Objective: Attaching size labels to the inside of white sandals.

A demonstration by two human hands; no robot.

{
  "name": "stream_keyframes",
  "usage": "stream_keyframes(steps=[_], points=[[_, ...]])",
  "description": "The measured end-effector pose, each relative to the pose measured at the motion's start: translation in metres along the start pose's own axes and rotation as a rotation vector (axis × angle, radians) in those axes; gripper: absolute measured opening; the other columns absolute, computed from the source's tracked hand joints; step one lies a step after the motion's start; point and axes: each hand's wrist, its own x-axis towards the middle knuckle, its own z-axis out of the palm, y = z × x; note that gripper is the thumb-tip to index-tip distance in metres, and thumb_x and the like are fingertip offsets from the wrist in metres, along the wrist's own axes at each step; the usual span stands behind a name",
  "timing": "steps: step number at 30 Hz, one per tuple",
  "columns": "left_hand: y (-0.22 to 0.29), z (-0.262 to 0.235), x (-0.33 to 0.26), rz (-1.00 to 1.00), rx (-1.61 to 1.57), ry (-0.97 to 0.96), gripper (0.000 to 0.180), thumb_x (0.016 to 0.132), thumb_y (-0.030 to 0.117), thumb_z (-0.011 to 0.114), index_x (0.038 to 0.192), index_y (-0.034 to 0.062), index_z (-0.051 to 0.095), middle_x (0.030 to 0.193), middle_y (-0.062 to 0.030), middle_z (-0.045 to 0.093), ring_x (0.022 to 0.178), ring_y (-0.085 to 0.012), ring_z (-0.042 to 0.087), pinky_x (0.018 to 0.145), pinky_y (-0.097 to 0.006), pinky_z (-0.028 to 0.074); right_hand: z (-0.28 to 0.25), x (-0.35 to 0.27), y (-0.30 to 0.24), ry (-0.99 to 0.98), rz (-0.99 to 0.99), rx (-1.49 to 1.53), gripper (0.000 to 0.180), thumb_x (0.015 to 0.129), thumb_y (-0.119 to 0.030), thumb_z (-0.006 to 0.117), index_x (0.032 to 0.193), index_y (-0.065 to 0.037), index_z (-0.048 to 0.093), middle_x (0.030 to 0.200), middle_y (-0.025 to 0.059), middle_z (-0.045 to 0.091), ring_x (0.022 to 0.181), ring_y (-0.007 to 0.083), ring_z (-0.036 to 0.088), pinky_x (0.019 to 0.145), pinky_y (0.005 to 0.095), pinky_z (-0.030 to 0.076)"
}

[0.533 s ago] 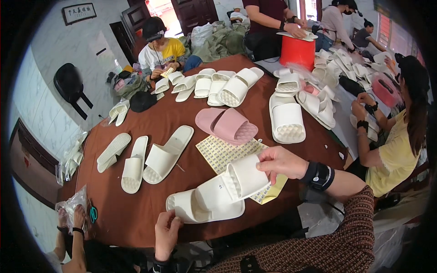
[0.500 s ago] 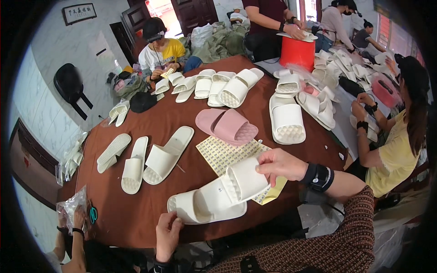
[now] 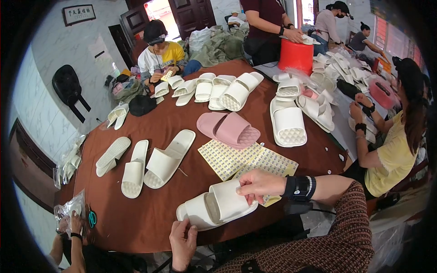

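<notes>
A pair of white slippers lies at the near edge of the brown-covered table, one overlapping the other. My right hand (image 3: 261,185) pinches the edge of the upper slipper (image 3: 229,200) at its right side. Thumb and fingers of my left hand (image 3: 183,241) grip the near left rim of the lower slipper (image 3: 193,212), whose middle the upper one hides. Just beyond are cream sticker sheets (image 3: 224,160) with rows of small printed marks, partly under a pink slipper (image 3: 227,129).
White slippers (image 3: 169,158) lie to the left, with more in a row (image 3: 241,91) farther back. Others stand at right (image 3: 289,123). Co-workers sit around the table; one handles a plastic bag (image 3: 70,211) beside teal scissors (image 3: 92,219). A red bucket (image 3: 296,57) stands behind.
My right hand has moved left and lowered its slipper farther over the other one. My left hand has shifted slightly right and down. More of the sticker sheets shows.
</notes>
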Motion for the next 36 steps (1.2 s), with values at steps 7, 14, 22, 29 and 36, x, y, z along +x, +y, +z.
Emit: stream_keyframes(steps=[7,14,22,29,36], points=[[0.007,0.005,0.002,-0.004,0.007,0.055,0.024,0.083,0.002,0.061,0.105,-0.008,0.061,0.083,-0.0145,0.055,0.075,-0.0257,0.056,0.067,-0.033,0.047,0.012,0.011,0.008,0.016,-0.104,0.014,0.026,0.094,-0.02,0.058,0.085,0.004,0.059,0.072,0.0102,0.064,0.055,0.0096,0.061,0.041,0.0223,0.043],[0.027,0.001,0.005,0.008,0.078,0.059,0.03,0.083,0.0,0.057,0.112,-0.0073,0.06,0.087,-0.0135,0.055,0.077,-0.0228,0.056,0.068,-0.032,0.046,0.018,-0.01,0.0,0.028,-0.184,0.115,0.018,0.094,-0.018,0.058,0.089,-0.001,0.06,0.072,0.0074,0.065,0.049,0.0063,0.055,0.041,0.0209,0.041],[0.055,-0.01,0.018,0.15,-0.059,0.102,0.032,0.094,0.009,0.053,0.123,-0.0036,0.056,0.128,-0.0132,0.05,0.086,-0.0153,0.058,0.076,-0.029,0.051,-0.03,-0.04,-0.003,0.236,-0.393,0.473,0.016,0.091,-0.015,0.062,0.092,0.001,0.059,0.076,0.0103,0.066,0.059,0.0123,0.064,0.042,0.0226,0.046],[0.043,-0.015,0.019,0.117,-0.077,0.124,0.029,0.089,0.002,0.056,0.118,-0.0025,0.059,0.122,-0.0143,0.054,0.084,-0.0161,0.059,0.075,-0.027,0.049,-0.126,-0.024,-0.033,0.515,-0.747,0.729,0.019,0.096,-0.016,0.055,0.098,0.003,0.058,0.099,0.0176,0.068,0.086,0.022,0.067,0.074,0.0314,0.052],[0.029,-0.033,0.038,0.129,0.069,0.122,0.029,0.087,-0.003,0.057,0.115,-0.0019,0.06,0.116,-0.0126,0.056,0.085,-0.016,0.059,0.074,-0.027,0.049,-0.137,-0.004,-0.001,0.486,-0.612,0.649,0.029,0.096,-0.012,0.054,0.119,0.005,0.054,0.118,0.0159,0.06,0.107,0.0262,0.061,0.09,0.0384,0.051]])
